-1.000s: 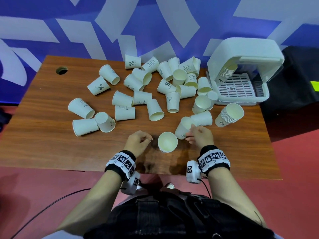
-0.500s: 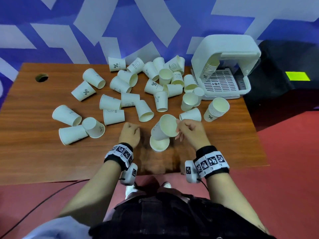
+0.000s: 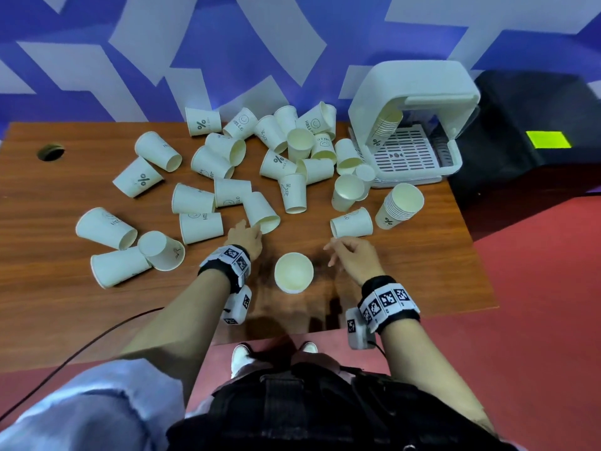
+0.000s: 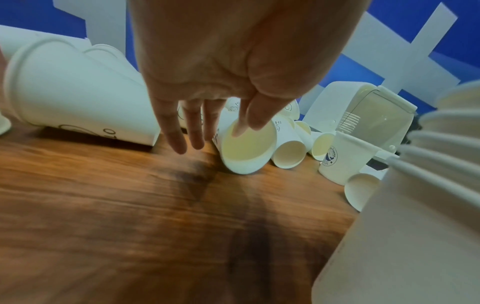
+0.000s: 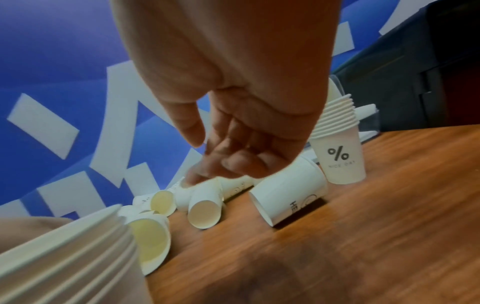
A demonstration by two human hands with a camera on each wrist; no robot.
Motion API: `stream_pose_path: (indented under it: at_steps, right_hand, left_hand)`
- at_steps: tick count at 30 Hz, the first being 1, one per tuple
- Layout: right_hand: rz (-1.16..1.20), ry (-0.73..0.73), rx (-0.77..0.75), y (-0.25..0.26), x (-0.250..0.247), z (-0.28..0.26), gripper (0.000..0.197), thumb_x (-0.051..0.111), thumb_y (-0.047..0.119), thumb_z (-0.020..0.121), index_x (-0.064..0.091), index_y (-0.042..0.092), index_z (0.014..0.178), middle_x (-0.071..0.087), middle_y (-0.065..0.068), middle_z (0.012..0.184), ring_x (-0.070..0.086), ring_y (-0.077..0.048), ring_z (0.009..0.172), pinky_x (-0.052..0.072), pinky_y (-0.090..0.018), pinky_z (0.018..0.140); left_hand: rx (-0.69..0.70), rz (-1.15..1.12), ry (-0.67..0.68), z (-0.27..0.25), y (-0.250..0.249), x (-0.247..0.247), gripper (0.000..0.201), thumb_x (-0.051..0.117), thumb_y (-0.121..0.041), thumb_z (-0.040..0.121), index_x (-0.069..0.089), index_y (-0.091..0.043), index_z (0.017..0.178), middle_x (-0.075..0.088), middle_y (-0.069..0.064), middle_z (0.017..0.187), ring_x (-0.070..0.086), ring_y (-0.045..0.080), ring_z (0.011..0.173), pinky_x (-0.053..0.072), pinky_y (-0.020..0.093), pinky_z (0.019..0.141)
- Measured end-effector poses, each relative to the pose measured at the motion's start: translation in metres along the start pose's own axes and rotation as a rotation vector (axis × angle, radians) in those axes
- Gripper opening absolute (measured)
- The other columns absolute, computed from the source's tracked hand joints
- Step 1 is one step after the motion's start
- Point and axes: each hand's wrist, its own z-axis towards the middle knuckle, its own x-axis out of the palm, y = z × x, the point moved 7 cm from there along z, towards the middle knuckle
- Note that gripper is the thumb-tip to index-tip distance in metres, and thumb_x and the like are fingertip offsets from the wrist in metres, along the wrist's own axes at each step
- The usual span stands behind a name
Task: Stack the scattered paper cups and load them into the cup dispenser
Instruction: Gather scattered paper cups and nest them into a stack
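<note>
On the wooden table (image 3: 65, 288) loose paper cups are lying on their sides, from two at the far left (image 3: 105, 227) across to the pile in the middle. I am reaching my left hand (image 3: 244, 236) out with fingers (image 4: 170, 131) straight and spread, holding nothing, the forefinger just at the rim of a tipped cup (image 3: 261, 212) whose mouth is facing me. Between my wrists a stack of nested cups (image 3: 293, 272) is standing upright near the table's front edge, touched by neither hand. My right hand (image 3: 353, 257) is hovering just beside it, fingers loosely curled and gripping nothing, close to another cup lying on its side (image 3: 352, 222). Further right a second stack (image 3: 400, 206) is standing by the white cup dispenser (image 3: 413, 102), where more nested cups (image 3: 385, 126) are sitting under its hood.
</note>
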Motion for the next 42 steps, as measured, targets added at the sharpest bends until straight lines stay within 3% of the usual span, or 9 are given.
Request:
stream_pose_path:
  at_steps: [4, 8, 13, 18, 24, 29, 34, 38, 42]
  right_hand:
    - [0.040, -0.155, 0.179, -0.023, -0.021, 0.022, 0.019, 0.051, 0.020, 0.094, 0.061, 0.011, 0.108, 0.071, -0.005, 0.075, 0.060, -0.015, 0.056, 0.046, -0.022, 0.053]
    - [0.136, -0.292, 0.317, -0.040, -0.035, 0.039, 0.041, 0.050, 0.017, 0.090, 0.042, 0.016, 0.130, 0.068, -0.016, 0.107, 0.063, -0.018, 0.060, 0.046, -0.024, 0.050]
    - [0.198, -0.319, 0.422, -0.054, -0.040, 0.055, 0.057, 0.049, 0.016, 0.089, 0.030, 0.017, 0.143, 0.068, -0.015, 0.108, 0.060, -0.017, 0.049, 0.042, -0.023, 0.043]
    - [0.230, -0.300, 0.465, -0.069, -0.038, 0.060, 0.048, 0.047, 0.018, 0.088, 0.041, 0.012, 0.135, 0.071, -0.014, 0.092, 0.058, -0.016, 0.042, 0.041, -0.021, 0.039]
    - [0.318, -0.264, 0.507, -0.070, -0.029, 0.053, 0.022, 0.040, 0.022, 0.095, 0.050, 0.011, 0.112, 0.070, -0.010, 0.082, 0.064, -0.023, 0.055, 0.041, -0.026, 0.045]
    - [0.389, -0.278, 0.545, -0.073, -0.023, 0.044, 0.028, 0.033, 0.032, 0.100, 0.053, 0.013, 0.104, 0.071, -0.011, 0.079, 0.065, -0.023, 0.053, 0.039, -0.023, 0.039]
    - [0.378, -0.298, 0.512, -0.067, -0.023, 0.033, 0.024, 0.038, 0.027, 0.097, 0.058, 0.014, 0.101, 0.074, -0.012, 0.085, 0.066, -0.021, 0.055, 0.042, -0.023, 0.044]
    - [0.414, -0.378, 0.402, -0.057, -0.026, 0.022, 0.019, 0.043, 0.019, 0.093, 0.059, 0.015, 0.085, 0.073, -0.011, 0.081, 0.067, -0.022, 0.057, 0.051, -0.028, 0.055]
    - [0.483, -0.439, 0.268, -0.042, -0.032, 0.016, 0.023, 0.047, 0.018, 0.092, 0.065, 0.007, 0.084, 0.073, -0.012, 0.074, 0.065, -0.020, 0.052, 0.054, -0.031, 0.061]
  left_hand:
    - [-0.019, -0.039, -0.047, 0.001, 0.000, -0.008, 0.032, 0.033, -0.015, 0.096, 0.044, 0.001, 0.121, 0.044, 0.024, 0.129, 0.046, 0.045, 0.115, 0.040, 0.046, 0.096]
    - [-0.012, -0.074, -0.063, 0.000, 0.003, -0.015, 0.034, 0.030, -0.015, 0.096, 0.045, 0.002, 0.121, 0.046, 0.024, 0.127, 0.047, 0.042, 0.114, 0.042, 0.046, 0.096]
    - [0.026, -0.189, -0.146, -0.015, 0.001, -0.035, 0.035, 0.030, -0.014, 0.097, 0.052, 0.002, 0.119, 0.053, 0.026, 0.123, 0.051, 0.040, 0.113, 0.041, 0.043, 0.096]
    - [0.110, -0.323, -0.255, -0.037, -0.006, -0.058, 0.030, 0.036, -0.016, 0.096, 0.060, 0.002, 0.103, 0.064, 0.023, 0.107, 0.057, 0.037, 0.102, 0.045, 0.042, 0.087]
    - [0.287, -0.477, -0.388, -0.075, -0.023, -0.082, 0.037, 0.033, -0.029, 0.084, 0.061, -0.004, 0.083, 0.066, 0.014, 0.083, 0.057, 0.030, 0.082, 0.043, 0.037, 0.075]
    - [0.365, -0.613, -0.469, -0.100, -0.026, -0.091, 0.026, 0.037, -0.022, 0.087, 0.058, -0.010, 0.078, 0.060, 0.005, 0.072, 0.057, 0.025, 0.071, 0.046, 0.037, 0.070]
    - [0.453, -0.538, -0.430, -0.118, -0.035, -0.088, 0.028, 0.038, -0.021, 0.088, 0.059, -0.007, 0.076, 0.058, 0.006, 0.070, 0.054, 0.022, 0.069, 0.043, 0.036, 0.069]
    - [0.510, -0.495, -0.344, -0.124, -0.036, -0.069, 0.025, 0.041, -0.020, 0.087, 0.061, -0.007, 0.080, 0.057, 0.000, 0.078, 0.052, 0.017, 0.074, 0.041, 0.029, 0.069]
    - [0.524, -0.389, -0.279, -0.132, -0.037, -0.052, 0.028, 0.037, -0.024, 0.086, 0.061, -0.009, 0.085, 0.057, -0.002, 0.083, 0.051, 0.015, 0.078, 0.042, 0.029, 0.073]
